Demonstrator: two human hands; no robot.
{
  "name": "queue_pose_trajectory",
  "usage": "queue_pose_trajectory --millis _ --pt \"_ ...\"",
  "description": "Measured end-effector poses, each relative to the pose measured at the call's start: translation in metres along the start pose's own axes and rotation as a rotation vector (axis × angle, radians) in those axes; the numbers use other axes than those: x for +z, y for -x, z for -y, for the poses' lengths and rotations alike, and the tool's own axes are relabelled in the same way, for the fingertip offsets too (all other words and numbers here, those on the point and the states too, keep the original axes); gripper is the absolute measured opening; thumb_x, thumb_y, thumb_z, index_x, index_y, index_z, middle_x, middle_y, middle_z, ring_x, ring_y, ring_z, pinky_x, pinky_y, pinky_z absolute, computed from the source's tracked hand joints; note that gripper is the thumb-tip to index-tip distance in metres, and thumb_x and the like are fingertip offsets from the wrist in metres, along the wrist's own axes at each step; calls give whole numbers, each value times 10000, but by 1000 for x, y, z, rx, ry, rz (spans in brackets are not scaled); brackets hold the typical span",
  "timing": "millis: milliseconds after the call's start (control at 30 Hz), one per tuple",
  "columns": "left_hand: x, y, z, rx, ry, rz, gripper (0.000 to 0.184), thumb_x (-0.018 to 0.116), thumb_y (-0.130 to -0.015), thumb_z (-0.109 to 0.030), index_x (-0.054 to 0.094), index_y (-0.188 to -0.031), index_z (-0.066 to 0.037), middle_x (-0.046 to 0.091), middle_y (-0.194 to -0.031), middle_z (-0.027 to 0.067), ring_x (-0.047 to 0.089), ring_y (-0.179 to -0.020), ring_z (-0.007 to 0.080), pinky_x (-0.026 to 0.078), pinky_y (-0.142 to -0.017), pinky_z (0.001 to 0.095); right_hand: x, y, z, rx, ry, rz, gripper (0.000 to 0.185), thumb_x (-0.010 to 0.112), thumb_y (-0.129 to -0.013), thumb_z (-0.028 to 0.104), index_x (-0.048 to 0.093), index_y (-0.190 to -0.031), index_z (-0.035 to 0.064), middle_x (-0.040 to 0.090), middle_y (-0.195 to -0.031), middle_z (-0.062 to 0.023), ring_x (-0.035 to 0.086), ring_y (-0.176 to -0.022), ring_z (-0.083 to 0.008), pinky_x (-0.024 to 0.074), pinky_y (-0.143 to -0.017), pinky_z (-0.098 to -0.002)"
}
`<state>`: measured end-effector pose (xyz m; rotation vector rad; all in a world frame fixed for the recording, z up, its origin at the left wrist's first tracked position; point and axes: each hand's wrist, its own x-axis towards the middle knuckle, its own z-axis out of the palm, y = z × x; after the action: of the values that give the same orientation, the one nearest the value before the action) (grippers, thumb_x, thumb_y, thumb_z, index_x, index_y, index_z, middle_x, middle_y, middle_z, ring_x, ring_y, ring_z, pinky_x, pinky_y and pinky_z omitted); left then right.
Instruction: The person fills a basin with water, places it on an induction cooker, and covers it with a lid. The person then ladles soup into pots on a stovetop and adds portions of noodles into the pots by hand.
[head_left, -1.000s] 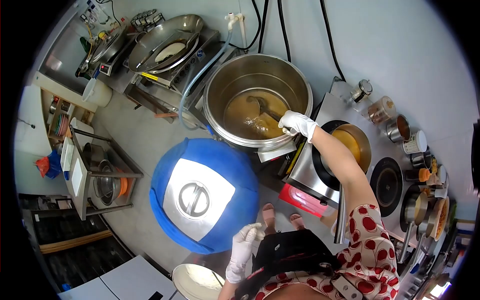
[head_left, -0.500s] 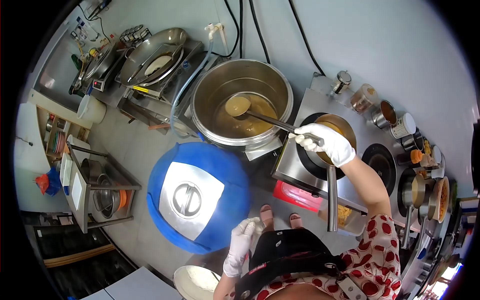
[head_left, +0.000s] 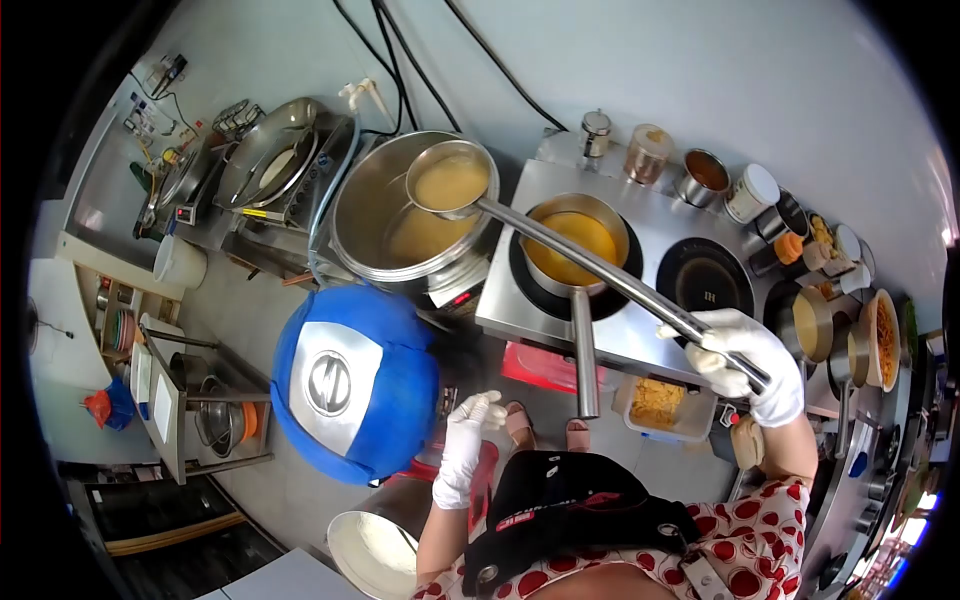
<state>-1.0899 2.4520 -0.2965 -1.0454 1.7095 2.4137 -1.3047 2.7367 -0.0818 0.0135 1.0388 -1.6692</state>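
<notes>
My right hand point(head_left: 740, 365), in a white glove, is closed around the handle end of a long metal ladle point(head_left: 600, 268). The ladle's bowl is full of tan liquid and hangs over the back right part of a large steel stockpot point(head_left: 352, 225), which holds more of the same liquid. Under the ladle's handle, a saucepan point(head_left: 570, 250) with orange-yellow liquid sits on a black hob plate. My left hand point(head_left: 466, 440), also gloved, hangs low in front of me beside a blue-wrapped container point(head_left: 420, 400). Its fingers are loosely bent and a little apart, with nothing visible in them.
Jars and tins point(head_left: 750, 193) line the back of the steel counter, right of a second hob plate point(head_left: 705, 280). Pans point(head_left: 805, 325) stand farther right. A tub of yellow food point(head_left: 655, 405) is below the counter. Behind my left arm is a bucket point(head_left: 350, 550) of white contents.
My right hand has moved right, drawing the full ladle up from inside the stockpot to above its rim. My left hand's fingers have loosened. The whole view has shifted.
</notes>
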Motion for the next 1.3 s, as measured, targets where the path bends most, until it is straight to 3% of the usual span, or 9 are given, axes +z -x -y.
queue_pose_trajectory --millis 200,333,367,500,700,1000,1100,1200,1300 --pt "35 -4 20 18 -31 17 301 485 -948 -265 619 -1056 -18 652 -791 51 599 -682 116 473 -650 228 -9 95 -7 -30 42 -211 412 605 -830 50 481 -1204 -69 429 -648 -23 399 -452 -55 277 -351 -180" --pt "62 -16 33 -18 -35 49 283 498 -942 -270 625 -1045 -39 654 -816 54 603 -697 116 470 -647 223 -11 125 -21 -69 141 -451 406 622 -793 12 504 -1168 -92 473 -586 -61 407 -383 -75 279 -326 -206" --pt "70 -17 33 -29 -53 60 271 503 -940 -267 625 -1041 -48 653 -834 53 605 -711 115 468 -648 222 -16 129 -24 -64 150 -438 307 622 -799 26 555 -1088 -50 549 -621 -66 457 -390 -94 340 -341 -206" --pt "89 -24 40 -12 -75 98 267 512 -936 -270 622 -1042 -51 651 -854 47 605 -718 114 468 -654 223 -29 142 -34 -74 263 -516 208 618 -810 37 548 -992 -35 554 -631 -48 475 -378 -93 344 -341 -201" --pt "99 -31 52 -38 -90 80 276 509 -936 -279 610 -1051 -49 646 -841 47 607 -711 121 476 -650 236 -36 151 -38 -106 306 -587 303 589 -789 -14 513 -1079 -60 545 -607 -89 457 -357 -115 338 -341 -204" --pt "110 -42 53 -122 13 55 375 518 -921 -380 594 -1055 -38 639 -864 69 617 -712 156 502 -674 273 -40 146 -41 -103 526 -617 353 589 -806 39 512 -1139 -45 554 -631 -22 450 -405 -45 331 -379 -160" --pt "115 -54 58 -136 91 49 398 527 -911 -395 581 -1065 -32 630 -872 78 620 -679 183 515 -630 294 -39 142 -40 -72 576 -619 399 552 -805 27 497 -1194 -45 557 -644 -17 453 -436 -39 344 -413 -162" --pt "123 -51 46 -234 260 181 385 565 -896 -360 560 -1085 -25 627 -880 90 625 -671 211 525 -583 320 -44 137 -44 -68 638 -625 454 522 -796 -16 465 -1245 -50 548 -653 -18 446 -438 -47 352 -424 -181" --pt "132 -50 38 -269 221 194 364 608 -876 -305 547 -1084 -12 630 -879 108 629 -684 222 538 -563 342 -49 134 -47 -80 700 -610 451 507 -811 -32 450 -1259 -49 516 -648 -2 429 -433 -43 346 -416 -186"
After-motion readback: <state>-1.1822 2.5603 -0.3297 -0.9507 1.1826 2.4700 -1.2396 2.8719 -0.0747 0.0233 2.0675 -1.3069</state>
